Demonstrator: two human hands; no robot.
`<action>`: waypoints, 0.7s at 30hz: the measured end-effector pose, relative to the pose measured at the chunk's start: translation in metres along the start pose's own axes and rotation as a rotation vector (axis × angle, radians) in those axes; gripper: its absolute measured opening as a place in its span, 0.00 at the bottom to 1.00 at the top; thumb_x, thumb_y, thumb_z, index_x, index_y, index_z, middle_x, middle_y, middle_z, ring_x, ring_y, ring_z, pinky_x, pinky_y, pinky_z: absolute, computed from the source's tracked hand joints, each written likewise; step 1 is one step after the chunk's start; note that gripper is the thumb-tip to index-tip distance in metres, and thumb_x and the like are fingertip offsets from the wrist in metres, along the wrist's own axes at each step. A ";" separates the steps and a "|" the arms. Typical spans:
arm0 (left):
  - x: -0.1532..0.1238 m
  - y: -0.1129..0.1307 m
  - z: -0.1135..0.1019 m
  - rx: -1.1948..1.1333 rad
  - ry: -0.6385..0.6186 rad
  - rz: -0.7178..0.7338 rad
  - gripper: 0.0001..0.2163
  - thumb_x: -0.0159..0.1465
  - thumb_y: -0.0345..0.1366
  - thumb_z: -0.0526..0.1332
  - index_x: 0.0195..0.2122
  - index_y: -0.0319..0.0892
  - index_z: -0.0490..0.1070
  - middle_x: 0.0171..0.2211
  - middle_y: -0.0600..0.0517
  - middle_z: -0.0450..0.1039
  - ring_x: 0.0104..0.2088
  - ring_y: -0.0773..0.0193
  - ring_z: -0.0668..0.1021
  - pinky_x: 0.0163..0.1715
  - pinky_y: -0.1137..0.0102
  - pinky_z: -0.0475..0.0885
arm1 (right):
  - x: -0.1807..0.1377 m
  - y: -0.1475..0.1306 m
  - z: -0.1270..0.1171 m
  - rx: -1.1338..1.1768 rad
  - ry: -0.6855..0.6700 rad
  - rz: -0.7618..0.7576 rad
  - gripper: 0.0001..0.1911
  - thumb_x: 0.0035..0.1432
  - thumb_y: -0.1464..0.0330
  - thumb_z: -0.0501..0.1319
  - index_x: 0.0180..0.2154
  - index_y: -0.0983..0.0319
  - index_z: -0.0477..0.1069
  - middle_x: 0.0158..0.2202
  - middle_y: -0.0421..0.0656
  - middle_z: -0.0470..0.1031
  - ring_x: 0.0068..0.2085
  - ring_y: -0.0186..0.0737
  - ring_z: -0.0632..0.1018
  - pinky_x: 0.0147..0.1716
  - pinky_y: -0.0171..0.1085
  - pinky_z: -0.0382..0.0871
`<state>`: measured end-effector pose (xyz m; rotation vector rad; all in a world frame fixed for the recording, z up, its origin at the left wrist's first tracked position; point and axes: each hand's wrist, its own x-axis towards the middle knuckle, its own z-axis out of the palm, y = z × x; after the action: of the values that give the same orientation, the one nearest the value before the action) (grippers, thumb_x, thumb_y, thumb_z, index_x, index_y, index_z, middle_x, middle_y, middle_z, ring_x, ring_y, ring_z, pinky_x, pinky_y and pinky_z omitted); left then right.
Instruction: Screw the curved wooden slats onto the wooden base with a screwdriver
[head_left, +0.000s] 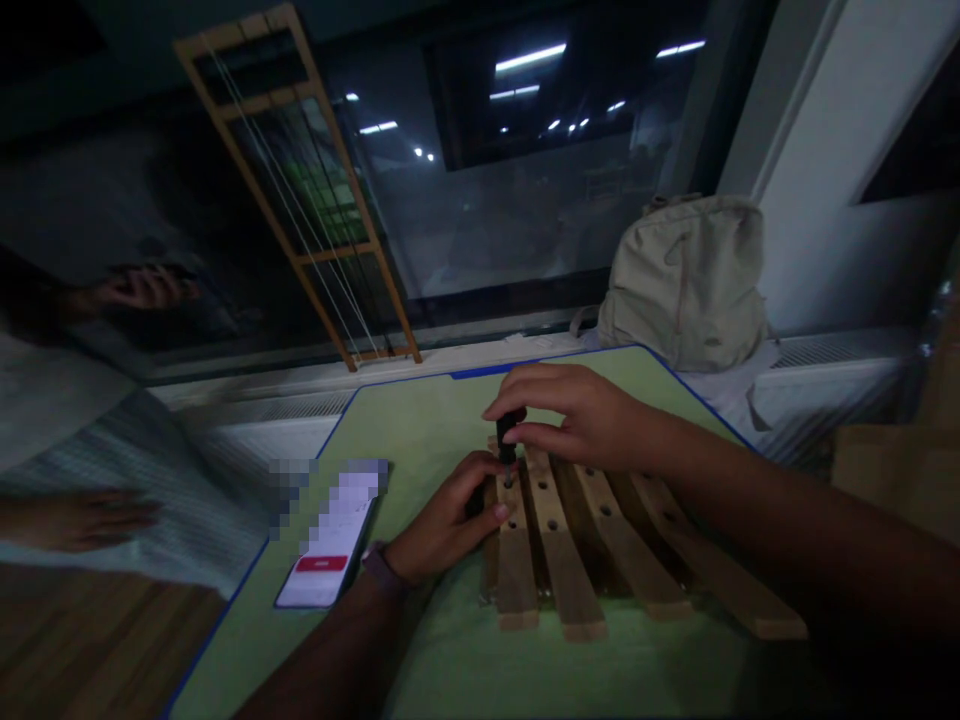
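Observation:
My right hand (574,410) grips the black handle of a screwdriver (508,435), which stands almost upright. Its metal tip meets the upper hole of the leftmost wooden slat (517,575). Around that slat's left edge my left hand (457,510) is closed, the thumb lying on the wood beside the lower hole and the fingers partly hidden behind. Several more slats, such as this wooden slat (571,580), fan out to the right, each with dark holes. Beneath them lies a shiny brown piece (592,550) that I cannot make out well.
A phone (330,545) with a lit screen lies left on the green table (442,650). Another person (127,450) stands at the left, hands near the table. Behind are a wooden frame with strings (375,245) and a beige backpack (686,285) by the window.

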<state>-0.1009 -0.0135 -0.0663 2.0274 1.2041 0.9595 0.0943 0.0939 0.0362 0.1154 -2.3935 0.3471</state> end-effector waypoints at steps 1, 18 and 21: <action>0.000 0.000 0.000 0.002 -0.003 -0.001 0.14 0.67 0.43 0.55 0.52 0.45 0.61 0.52 0.46 0.65 0.53 0.56 0.69 0.54 0.60 0.63 | 0.000 0.000 0.000 -0.007 0.002 0.008 0.07 0.59 0.70 0.61 0.40 0.66 0.73 0.36 0.47 0.77 0.38 0.37 0.76 0.39 0.35 0.69; 0.000 -0.003 0.002 -0.020 -0.005 -0.022 0.14 0.67 0.44 0.55 0.50 0.44 0.61 0.51 0.46 0.65 0.52 0.56 0.69 0.52 0.61 0.65 | -0.003 0.000 0.008 0.041 0.079 0.045 0.06 0.59 0.69 0.62 0.38 0.64 0.71 0.34 0.45 0.76 0.37 0.37 0.76 0.38 0.36 0.71; 0.000 -0.002 0.002 -0.029 -0.002 -0.026 0.14 0.67 0.43 0.55 0.51 0.44 0.61 0.51 0.46 0.65 0.51 0.56 0.70 0.51 0.61 0.66 | -0.003 0.000 0.009 0.084 0.069 0.030 0.08 0.60 0.71 0.60 0.42 0.64 0.69 0.41 0.49 0.76 0.44 0.39 0.76 0.44 0.40 0.71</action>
<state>-0.1000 -0.0129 -0.0686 1.9846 1.2057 0.9573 0.0909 0.0914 0.0274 0.1041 -2.3147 0.4585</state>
